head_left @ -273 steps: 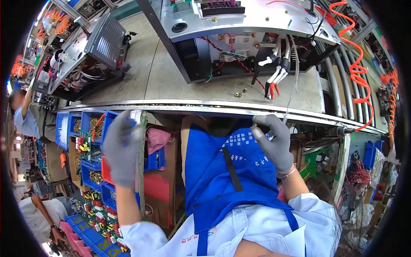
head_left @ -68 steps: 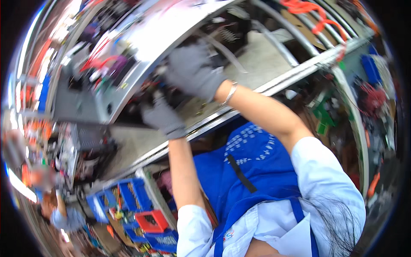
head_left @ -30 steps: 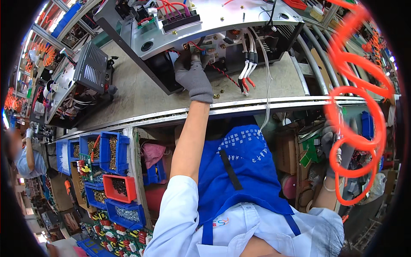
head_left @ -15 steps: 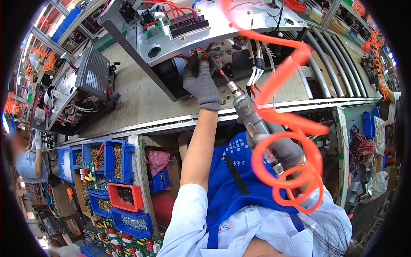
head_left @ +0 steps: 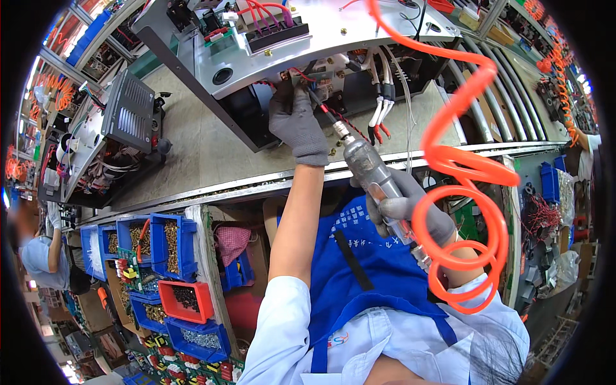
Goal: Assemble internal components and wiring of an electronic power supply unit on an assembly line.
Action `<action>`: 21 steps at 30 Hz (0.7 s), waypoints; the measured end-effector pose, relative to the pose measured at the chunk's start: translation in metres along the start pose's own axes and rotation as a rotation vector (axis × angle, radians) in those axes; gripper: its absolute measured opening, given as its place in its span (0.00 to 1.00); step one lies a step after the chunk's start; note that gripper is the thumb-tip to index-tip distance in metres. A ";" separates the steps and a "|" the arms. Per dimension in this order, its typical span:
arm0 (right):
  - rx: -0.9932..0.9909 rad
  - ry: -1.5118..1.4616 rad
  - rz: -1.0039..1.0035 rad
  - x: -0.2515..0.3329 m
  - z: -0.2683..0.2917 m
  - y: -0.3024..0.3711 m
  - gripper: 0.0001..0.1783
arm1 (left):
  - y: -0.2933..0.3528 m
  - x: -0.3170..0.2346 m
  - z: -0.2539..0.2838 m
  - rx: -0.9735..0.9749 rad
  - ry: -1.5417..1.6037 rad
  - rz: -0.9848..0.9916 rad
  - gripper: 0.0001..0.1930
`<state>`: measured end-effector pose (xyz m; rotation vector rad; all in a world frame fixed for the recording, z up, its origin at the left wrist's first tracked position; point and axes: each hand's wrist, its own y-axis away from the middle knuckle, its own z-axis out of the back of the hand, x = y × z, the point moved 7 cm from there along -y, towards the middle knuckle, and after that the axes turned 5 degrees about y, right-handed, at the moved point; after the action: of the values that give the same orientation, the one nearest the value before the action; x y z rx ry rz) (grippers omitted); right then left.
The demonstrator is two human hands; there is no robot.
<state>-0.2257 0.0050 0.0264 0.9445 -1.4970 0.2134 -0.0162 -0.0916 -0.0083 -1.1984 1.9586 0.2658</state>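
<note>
My left hand (head_left: 298,126), in a grey glove, reaches under the metal shelf of a large open equipment chassis (head_left: 250,74). Its fingers are bent and pressed together beside a small board and red wires; what they pinch is hidden. A grey air screwdriver (head_left: 372,168) lies in my right hand (head_left: 420,208), also gloved, with fingers wrapped round its body. The long bit slants up and left into the chassis, its tip close to my left fingertips. From the tool's rear end runs a coiled orange air hose (head_left: 459,157). White-sleeved cables (head_left: 384,96) hang right of the bit.
On the bench at left stands a second unit with a louvred dark panel (head_left: 131,109). Metal rollers (head_left: 504,96) lie at right. Below the bench edge, blue bins (head_left: 173,247) and a red bin (head_left: 186,300) hold small fasteners. Another person (head_left: 48,250) works far left.
The orange hose has swung to the right, uncovering more of my right hand. The screwdriver sits slightly further left and higher in view. My left hand stays at the same spot in the chassis.
</note>
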 end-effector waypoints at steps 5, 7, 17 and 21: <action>-0.017 0.020 0.009 0.006 0.000 -0.009 0.40 | 0.004 0.001 -0.007 0.031 0.012 0.030 0.11; 0.166 -0.273 0.137 -0.004 -0.001 -0.014 0.43 | 0.003 0.000 -0.003 0.032 -0.032 0.005 0.11; 0.173 -0.469 0.221 0.003 -0.010 -0.006 0.48 | 0.008 0.005 -0.011 0.010 0.000 0.043 0.11; -0.008 -0.048 0.191 0.009 -0.016 -0.014 0.38 | 0.014 -0.002 -0.007 0.003 0.076 0.000 0.10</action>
<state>-0.2032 0.0025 0.0325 0.8047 -1.6322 0.3246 -0.0305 -0.0864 -0.0052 -1.2231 2.0238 0.2197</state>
